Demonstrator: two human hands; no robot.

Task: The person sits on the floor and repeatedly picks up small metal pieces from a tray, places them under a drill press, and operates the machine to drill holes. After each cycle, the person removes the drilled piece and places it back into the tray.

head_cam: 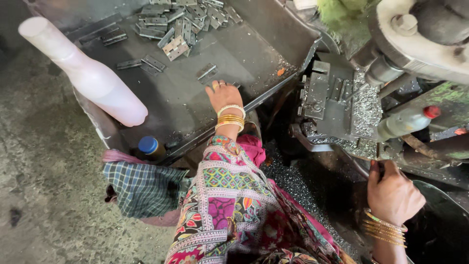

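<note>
My left hand (223, 95) reaches into a dark metal tray (185, 105), fingers curled down on the tray floor near a single grey metal hinge (206, 72); whether it holds a piece is hidden. A heap of several more hinges (183, 22) lies at the tray's far end. My right hand (392, 191) is closed around a dark lever handle (381, 168) beside the machine. The machine's fixture (325, 100) sits between the hands, covered in metal shavings.
A pale pink plastic bottle (85, 73) lies on the tray's left rim. A blue-capped bottle (149, 146) and a checked cloth (141, 188) sit below the tray. A red-capped bottle (408, 121) rests on the machine. Metal chips litter the floor.
</note>
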